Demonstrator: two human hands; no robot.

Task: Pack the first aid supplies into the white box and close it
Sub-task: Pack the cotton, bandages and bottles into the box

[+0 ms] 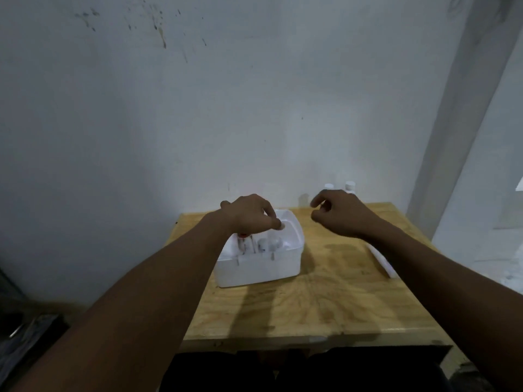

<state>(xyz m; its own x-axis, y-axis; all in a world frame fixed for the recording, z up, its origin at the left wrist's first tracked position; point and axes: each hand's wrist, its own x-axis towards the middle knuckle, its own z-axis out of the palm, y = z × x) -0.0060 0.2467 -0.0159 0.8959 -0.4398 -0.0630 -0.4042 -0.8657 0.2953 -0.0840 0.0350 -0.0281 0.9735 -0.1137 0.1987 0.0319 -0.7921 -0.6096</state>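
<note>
wooden table (pixel 325 306), open white box (pixel 263 267), two bottles (pixel 350 185) (far edge), flat white piece (pixel 382 261)

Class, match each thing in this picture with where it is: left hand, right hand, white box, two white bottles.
1 left hand
2 right hand
3 white box
4 two white bottles

A at the table's far edge
B on the table, open, supplies inside
C over the box, fingers reaching in
D above the table, right of the box

Pairs: 1-C, 2-D, 3-B, 4-A
</note>
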